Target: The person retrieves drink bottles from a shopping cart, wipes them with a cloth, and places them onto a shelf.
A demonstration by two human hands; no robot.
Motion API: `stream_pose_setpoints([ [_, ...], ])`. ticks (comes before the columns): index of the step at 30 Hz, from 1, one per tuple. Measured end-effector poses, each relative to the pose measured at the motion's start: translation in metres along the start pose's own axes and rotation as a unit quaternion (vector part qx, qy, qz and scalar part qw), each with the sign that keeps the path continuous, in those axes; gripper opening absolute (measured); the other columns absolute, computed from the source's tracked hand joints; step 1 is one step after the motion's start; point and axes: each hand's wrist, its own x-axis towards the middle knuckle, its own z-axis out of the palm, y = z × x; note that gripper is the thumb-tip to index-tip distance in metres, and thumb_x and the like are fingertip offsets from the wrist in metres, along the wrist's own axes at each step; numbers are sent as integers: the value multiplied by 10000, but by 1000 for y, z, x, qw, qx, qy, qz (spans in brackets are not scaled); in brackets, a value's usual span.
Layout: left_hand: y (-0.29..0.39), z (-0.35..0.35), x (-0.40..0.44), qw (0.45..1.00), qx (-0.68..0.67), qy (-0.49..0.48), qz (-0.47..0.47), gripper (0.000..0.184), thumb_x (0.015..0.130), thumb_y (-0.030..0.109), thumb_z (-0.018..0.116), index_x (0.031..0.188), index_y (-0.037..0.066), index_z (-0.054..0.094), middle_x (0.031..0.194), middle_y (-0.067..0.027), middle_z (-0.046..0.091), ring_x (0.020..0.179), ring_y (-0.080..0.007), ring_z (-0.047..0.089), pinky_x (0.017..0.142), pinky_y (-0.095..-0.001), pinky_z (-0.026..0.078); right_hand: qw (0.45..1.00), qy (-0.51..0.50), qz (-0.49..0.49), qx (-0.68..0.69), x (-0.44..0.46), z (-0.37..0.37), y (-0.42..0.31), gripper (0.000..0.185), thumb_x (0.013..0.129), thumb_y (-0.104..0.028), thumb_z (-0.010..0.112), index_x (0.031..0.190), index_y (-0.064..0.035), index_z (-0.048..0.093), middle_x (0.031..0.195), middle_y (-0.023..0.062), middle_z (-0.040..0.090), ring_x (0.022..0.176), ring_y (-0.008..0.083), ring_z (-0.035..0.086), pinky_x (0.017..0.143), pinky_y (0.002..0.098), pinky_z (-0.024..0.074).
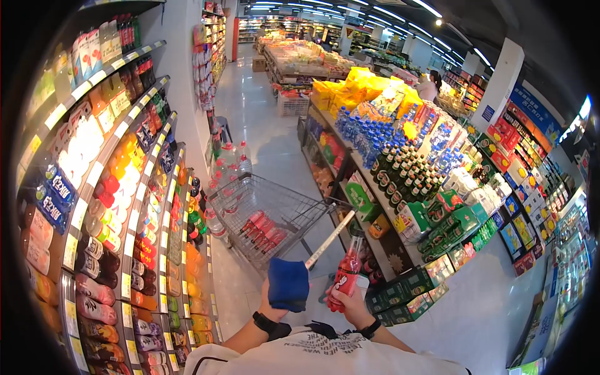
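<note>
My left hand (270,307) holds a folded blue cloth (288,285), which hides most of its fingers. My right hand (349,304) is wrapped round a glass bottle of red drink (347,270), held upright with its neck pointing up. Just ahead stands a wire shopping cart (265,186), its handle (331,239) running between my two hands. Several red-drink bottles (262,231) lie in the cart's basket.
Drink shelves (128,244) packed with bottles curve along my left. On the right, a display stand (375,181) carries dark green beer bottles (409,172), blue-capped bottles (365,137) and yellow bags (359,87). Large water bottles (228,165) stand beyond the cart. A person (429,86) is farther back.
</note>
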Motion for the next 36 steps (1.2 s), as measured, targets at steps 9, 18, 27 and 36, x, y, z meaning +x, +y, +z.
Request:
stream_pose_setpoints([
  [9,58,-25,8,968,226,94,-52,366,1071,297,445,1259,27,603,1088,-118,698,897,-206,691,794,-348,584,995,-93,-24,-17,46,80,16,514,866,-123,750,1303,-17,501,1161,109,646,927,202,686,783,333,583],
  [18,19,-5,46,885,448,109,70,338,1054,253,545,1218,-22,655,1065,-35,688,887,-71,608,797,-231,512,998,-34,4,53,59,70,36,388,862,-97,737,1190,-57,532,988,28,613,846,135,641,740,298,548],
  [27,-40,38,86,905,420,-35,56,573,1054,106,460,1562,6,215,1583,-176,335,1426,-206,372,1166,-328,297,990,21,-55,125,57,-16,-3,355,871,-111,701,1180,-63,533,945,30,609,807,140,635,697,297,540],
  [36,-97,42,114,902,413,-9,-124,765,944,27,644,1551,-19,180,1466,-175,464,1294,-205,507,1033,-338,454,988,107,-64,92,78,-74,-46,308,874,-89,704,1146,-57,565,982,32,628,843,126,626,729,289,510],
])
